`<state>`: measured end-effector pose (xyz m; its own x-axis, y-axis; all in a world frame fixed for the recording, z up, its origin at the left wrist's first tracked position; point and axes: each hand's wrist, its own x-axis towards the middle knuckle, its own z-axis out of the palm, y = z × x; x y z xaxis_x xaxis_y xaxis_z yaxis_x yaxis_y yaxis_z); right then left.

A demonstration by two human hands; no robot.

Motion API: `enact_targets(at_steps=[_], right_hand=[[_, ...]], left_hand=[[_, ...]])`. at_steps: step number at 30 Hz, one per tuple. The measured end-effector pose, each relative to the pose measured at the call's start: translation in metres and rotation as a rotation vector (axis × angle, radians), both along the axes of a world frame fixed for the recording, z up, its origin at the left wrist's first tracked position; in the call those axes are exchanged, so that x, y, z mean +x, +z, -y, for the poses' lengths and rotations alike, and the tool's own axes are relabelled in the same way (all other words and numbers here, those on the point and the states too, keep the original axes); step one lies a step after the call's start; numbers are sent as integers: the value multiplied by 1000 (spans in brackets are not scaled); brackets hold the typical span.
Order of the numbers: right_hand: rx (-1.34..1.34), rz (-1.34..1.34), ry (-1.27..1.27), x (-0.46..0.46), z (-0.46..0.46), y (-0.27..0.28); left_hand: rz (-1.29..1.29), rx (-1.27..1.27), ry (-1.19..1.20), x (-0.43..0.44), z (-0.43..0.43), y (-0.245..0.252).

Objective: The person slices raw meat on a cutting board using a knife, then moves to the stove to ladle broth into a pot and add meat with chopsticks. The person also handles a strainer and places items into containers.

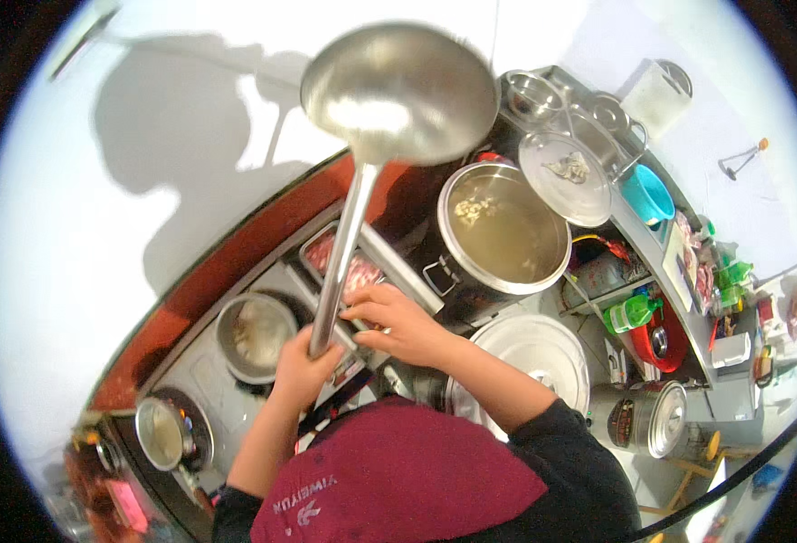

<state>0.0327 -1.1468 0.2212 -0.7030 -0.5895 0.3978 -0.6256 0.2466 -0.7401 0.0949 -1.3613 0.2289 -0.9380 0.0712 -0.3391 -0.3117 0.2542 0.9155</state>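
My left hand [302, 370] grips the lower end of a large stainless-steel ladle [352, 231]. The ladle stands up before me, its wide bowl raised close to the camera. Just right of the handle is my right hand [398, 324], fingers apart, over the near end of a metal tray of pinkish raw meat [364, 271]. Whether its fingertips touch the handle or the tray is hard to tell. Left of the ladle, a metal pot [257, 337] contains cloudy liquid and pale pieces. On the right, a deep stockpot [507, 224] holds yellowish broth with pale pieces floating in it.
A smaller pan [162, 433] sits at the counter's left end, beside a visible flame. Behind my right forearm is a large round lid [541, 353]. A clear lid [565, 178] overlaps the stockpot's rim. The right-hand shelf carries a blue basin [648, 193] and green bottles.
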Motion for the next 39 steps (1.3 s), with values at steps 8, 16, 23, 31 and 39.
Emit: enact_targets(at_steps=[8, 16, 23, 31, 39], right_hand=[[483, 451, -724, -129, -269, -133], [826, 194, -1265, -301, -473, -211], [231, 605, -1539, -388, -579, -250], [611, 653, -1248, -359, -572, -233], [726, 707, -1158, -254, -375, -197]], left_hand=[[95, -555, 92, 5, -10, -40], [327, -304, 375, -24, -25, -44], [471, -375, 451, -37, -33, -63], [408, -420, 354, -46, -45, -75], [420, -318, 357, -45, -45, -56]])
